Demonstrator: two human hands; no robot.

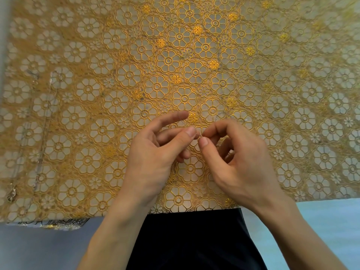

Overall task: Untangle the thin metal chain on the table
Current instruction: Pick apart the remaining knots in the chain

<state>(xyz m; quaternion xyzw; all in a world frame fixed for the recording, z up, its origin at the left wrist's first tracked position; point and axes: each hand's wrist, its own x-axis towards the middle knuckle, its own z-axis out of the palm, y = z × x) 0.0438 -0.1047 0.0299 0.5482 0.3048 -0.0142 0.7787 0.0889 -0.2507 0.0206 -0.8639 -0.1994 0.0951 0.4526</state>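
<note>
Left hand (153,154): hovering over the near middle of the surface (292,55), which is carrying a gold floral lace-pattern cover (116,55). The thumb is pressing toward a curled finger at the tip. The index finger is stretching out toward the far side, and the other fingers (190,132) are bending under the palm.

Right hand (241,164): hovering just right of the left hand, with the fingertips of the two hands almost touching. Thumb and index fingers (203,142) are curling together into a pinch. The remaining fingers are folding loosely toward the palm.

Thin silver metal chain (200,135): a small bright tangled bit is sitting between the two pinches, grasped by both hands and lifted off the cover. A very faint strand is running from there toward the far right and is ending on the cover just beyond the right hand's knuckles. The strand is too fine to trace fully.

Other fine silvery chains (43,131): lying in long lines along the left side of the surface, well apart from the hands. One end with a small clasp-like piece (12,192) is resting near the left edge.

Black garment (194,242): showing below the near edge of the surface, between the forearms.
</note>
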